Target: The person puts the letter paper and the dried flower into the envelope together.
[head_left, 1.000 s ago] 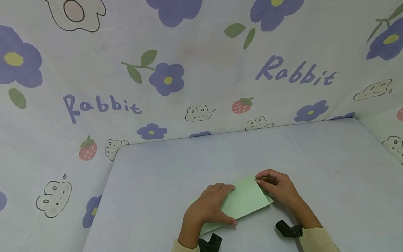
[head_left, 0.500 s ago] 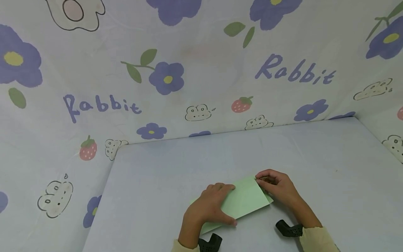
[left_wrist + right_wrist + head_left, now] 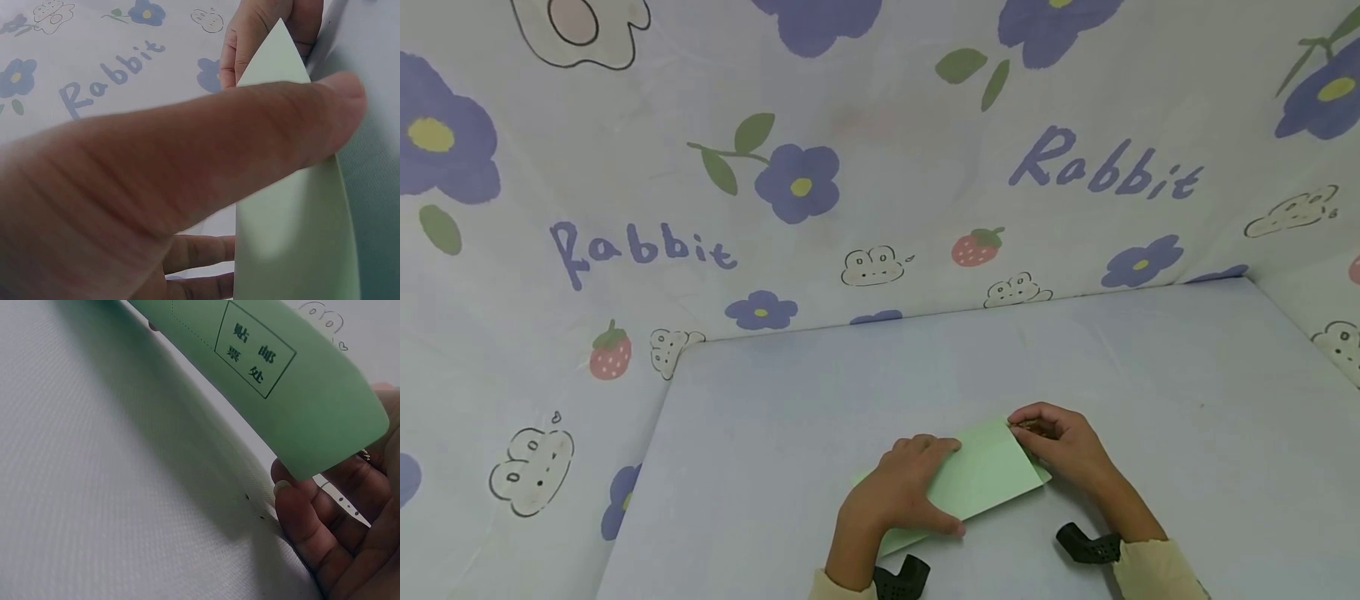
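Observation:
A pale green envelope [image 3: 985, 479] lies slanted and partly lifted off the grey table [image 3: 850, 383]. My left hand [image 3: 898, 496] grips its left part, the thumb [image 3: 206, 156] laid across the top face and the fingers under it. My right hand [image 3: 1060, 446] pinches the far right corner with curled fingers. In the left wrist view the envelope [image 3: 294, 219] tapers to a point at the right hand [image 3: 262, 31]. In the right wrist view its underside [image 3: 281, 381] shows a printed stamp box, and the right hand's fingers [image 3: 331, 537] sit below its rounded edge beside a thin white strip [image 3: 340, 500].
A printed cloth [image 3: 880, 167] with purple flowers, strawberries and the word Rabbit hangs behind and at both sides of the table. Black wrist mounts [image 3: 1086, 546] show at the bottom edge.

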Tool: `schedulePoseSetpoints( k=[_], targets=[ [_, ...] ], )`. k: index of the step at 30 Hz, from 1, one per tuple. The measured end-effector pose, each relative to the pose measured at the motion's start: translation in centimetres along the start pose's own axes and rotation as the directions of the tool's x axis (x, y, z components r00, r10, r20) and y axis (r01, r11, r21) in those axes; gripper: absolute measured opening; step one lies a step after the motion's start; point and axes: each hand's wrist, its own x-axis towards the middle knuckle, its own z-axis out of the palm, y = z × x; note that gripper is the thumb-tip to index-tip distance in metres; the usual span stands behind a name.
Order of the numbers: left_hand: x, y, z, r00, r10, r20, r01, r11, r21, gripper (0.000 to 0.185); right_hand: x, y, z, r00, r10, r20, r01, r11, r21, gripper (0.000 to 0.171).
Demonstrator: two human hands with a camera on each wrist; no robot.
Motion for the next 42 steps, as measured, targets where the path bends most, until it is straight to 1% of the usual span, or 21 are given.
schedulePoseSetpoints(
  k=[4, 8, 16, 27, 34, 42],
  targets=[
    [0.05, 0.02, -0.05, 1.0, -0.001, 0.001, 0.001, 1.0, 0.0, 0.096, 0.08, 0.07, -0.04, 0.999, -0.034, 0.002, 0.034, 0.999, 0.003, 0.017],
    [0.02, 0.12, -0.09, 1.0, -0.006, 0.0, 0.006, 1.0, -0.003, 0.096, 0.13, 0.15, -0.07, 0.999, -0.047, 0.011, 0.047, 0.999, 0.002, 0.016],
    [-0.04, 0.4, -0.37, 1.0, -0.009, -0.002, 0.009, 1.0, -0.012, 0.095, 0.19, -0.08, -0.08, 0.999, -0.045, 0.022, 0.045, 0.999, 0.008, 0.015],
    [-0.04, 0.46, -0.34, 1.0, -0.009, -0.006, 0.009, 1.0, -0.012, 0.095, 0.22, -0.16, -0.07, 0.999, -0.038, 0.024, 0.038, 0.999, -0.002, 0.016],
    [-0.06, 0.45, -0.32, 1.0, 0.005, -0.013, -0.005, 1.0, -0.005, 0.095, 0.22, -0.19, -0.08, 1.0, -0.02, 0.022, 0.02, 1.0, -0.021, 0.016],
    [-0.07, 0.42, -0.23, 1.0, 0.01, -0.011, -0.01, 1.0, -0.004, 0.095, 0.21, -0.13, 0.04, 1.0, -0.021, 0.018, 0.022, 0.999, -0.031, 0.015]
  ],
)
